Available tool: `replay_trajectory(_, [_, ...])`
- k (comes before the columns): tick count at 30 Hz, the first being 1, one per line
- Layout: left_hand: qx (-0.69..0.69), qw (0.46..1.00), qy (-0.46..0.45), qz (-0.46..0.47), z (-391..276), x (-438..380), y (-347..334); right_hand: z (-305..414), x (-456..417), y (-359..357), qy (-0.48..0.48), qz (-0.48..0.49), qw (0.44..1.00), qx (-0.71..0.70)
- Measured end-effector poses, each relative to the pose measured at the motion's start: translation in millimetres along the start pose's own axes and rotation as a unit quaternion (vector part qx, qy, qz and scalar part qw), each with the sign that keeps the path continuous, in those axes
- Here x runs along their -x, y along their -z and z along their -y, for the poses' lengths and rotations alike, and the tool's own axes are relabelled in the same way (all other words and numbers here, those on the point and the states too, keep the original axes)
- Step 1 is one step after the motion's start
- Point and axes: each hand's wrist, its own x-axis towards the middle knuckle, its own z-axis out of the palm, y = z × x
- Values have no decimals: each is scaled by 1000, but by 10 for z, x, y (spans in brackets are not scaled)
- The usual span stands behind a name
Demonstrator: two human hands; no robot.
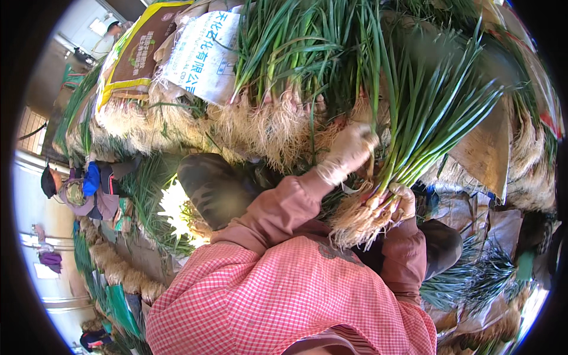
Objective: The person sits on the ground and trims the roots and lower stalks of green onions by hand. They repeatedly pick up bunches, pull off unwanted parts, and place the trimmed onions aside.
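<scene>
My right hand (403, 202), in a thin pale glove, is closed around the lower stems of a bunch of green onions (410, 146). Their tangled pale roots (357, 222) hang over my lap, and the leaves fan out up and to the right. Just up and left of that grip is my gloved left hand (353, 148), its fingers closed on a single green onion stalk (371, 166). Beyond both hands lies a pile of green onions (284, 57) with their roots (275, 124) towards me.
A brown and yellow sack (142, 49) and a white woven sack (202, 53), both bearing writing, cover part of the pile. A brown sheet (483, 146) lies at right. More green onions (470, 275) lie lower right. At left, a person (84, 188) in a dark cap works beside other bundles.
</scene>
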Motion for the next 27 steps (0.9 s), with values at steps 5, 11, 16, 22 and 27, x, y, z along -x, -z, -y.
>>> replay_trajectory(5, [-82,992,-82,-52,234,-86,-184,-82,-1,-90,46,-24,999,-6])
replay_trajectory(11, [-36,986,-136,-84,173,32,-201,-18,60,-127,-3,64,997,-35])
replay_trajectory(16, [165,978,112,-59,240,-24,-339,-69,42,-155,3,66,996,-67])
replay_trajectory(22, [-172,970,39,167,226,26,-122,-109,109,-212,34,113,983,-139])
replay_trajectory(27, [-598,698,2,393,-76,227,44,-83,153,-186,12,96,987,-131])
